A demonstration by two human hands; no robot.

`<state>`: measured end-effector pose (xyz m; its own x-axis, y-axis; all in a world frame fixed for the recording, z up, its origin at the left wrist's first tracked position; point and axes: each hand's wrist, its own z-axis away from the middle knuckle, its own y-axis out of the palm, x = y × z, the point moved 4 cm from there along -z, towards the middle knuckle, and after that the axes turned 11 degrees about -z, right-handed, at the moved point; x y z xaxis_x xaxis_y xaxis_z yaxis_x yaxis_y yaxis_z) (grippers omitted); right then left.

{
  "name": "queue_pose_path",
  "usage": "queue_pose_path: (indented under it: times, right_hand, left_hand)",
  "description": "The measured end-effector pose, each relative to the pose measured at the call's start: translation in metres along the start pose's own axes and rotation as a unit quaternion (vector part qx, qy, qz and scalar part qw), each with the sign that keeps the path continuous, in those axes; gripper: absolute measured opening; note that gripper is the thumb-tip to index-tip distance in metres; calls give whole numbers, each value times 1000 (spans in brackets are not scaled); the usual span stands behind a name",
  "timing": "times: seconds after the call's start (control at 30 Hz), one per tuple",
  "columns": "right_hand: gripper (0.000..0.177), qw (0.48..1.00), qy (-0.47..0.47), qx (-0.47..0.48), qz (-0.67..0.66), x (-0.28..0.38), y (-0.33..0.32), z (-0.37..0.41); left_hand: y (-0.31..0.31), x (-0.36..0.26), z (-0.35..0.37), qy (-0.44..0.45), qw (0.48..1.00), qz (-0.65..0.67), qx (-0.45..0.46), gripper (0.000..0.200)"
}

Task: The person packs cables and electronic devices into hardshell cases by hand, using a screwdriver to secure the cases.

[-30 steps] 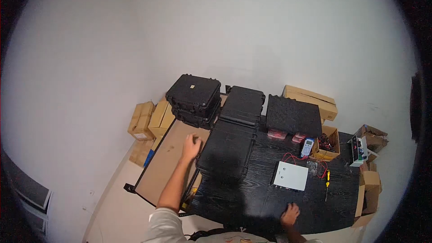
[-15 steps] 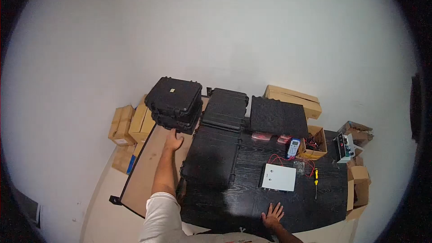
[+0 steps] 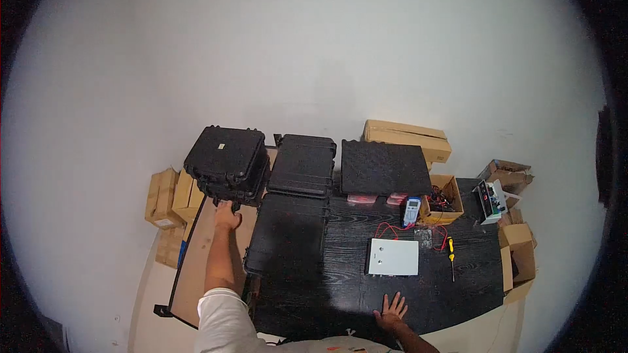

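Note:
Two black hard cases are stacked at the left back, the upper case [image 3: 226, 150] with a small pale label on its lid. My left hand [image 3: 226, 216] reaches to the front of the lower case [image 3: 252, 189], fingers curled at its handle; part of the grip is hidden. Flat on the black table near its front edge rests my right hand [image 3: 391, 314], fingers spread, holding nothing. Ahead of it lies a white box-shaped device [image 3: 394, 257], with red wires behind it.
Open black case [image 3: 288, 232] lies right of my left arm; black foam [image 3: 384, 168] is behind. A multimeter [image 3: 411, 212], a cardboard box of cables [image 3: 451, 209], a yellow screwdriver [image 3: 451, 258] and a bench instrument [image 3: 489, 202] are to the right. Cartons [image 3: 160, 199] flank the table [image 3: 353, 287].
The whole view has shifted, so things appear farther left. My left fingers have closed in at the lower case's handle, with the thumb less extended. My right hand stays flat on the table.

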<state>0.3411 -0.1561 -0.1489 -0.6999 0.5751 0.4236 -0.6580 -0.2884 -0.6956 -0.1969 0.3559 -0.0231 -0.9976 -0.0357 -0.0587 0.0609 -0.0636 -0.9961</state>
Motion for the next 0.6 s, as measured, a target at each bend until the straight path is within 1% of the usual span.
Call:
queue_pose_path:
  times: [0.07, 0.17, 0.23, 0.33, 0.43, 0.53, 0.6]
  right_hand:
    - [105, 1000, 3, 15, -4, 3, 1, 1]
    - [105, 1000, 3, 16, -4, 1, 1, -1]
    - [106, 1000, 7, 19, -2, 1, 0, -1]
    - [98, 999, -16, -48, 13, 3, 4, 0]
    - [98, 997, -35, -69, 20, -2, 5, 0]
    - [109, 1000, 7, 28, 3, 0, 0, -2]
    - [110, 1000, 1, 29, -5, 5, -3, 1]
  left_hand:
    - [-12, -3, 6, -2, 1000, 18, 11, 69]
    - [8, 7, 4, 2, 1000, 7, -17, 67]
    - [5, 8, 17, 8, 1000, -3, -26, 66]
    - [3, 20, 33, 21, 999, -13, -47, 64]
    - [4, 27, 62, 30, 996, -6, -82, 60]
    - [8, 40, 92, 45, 992, 27, -119, 54]
    - [5, 47, 108, 45, 989, 51, -130, 51]
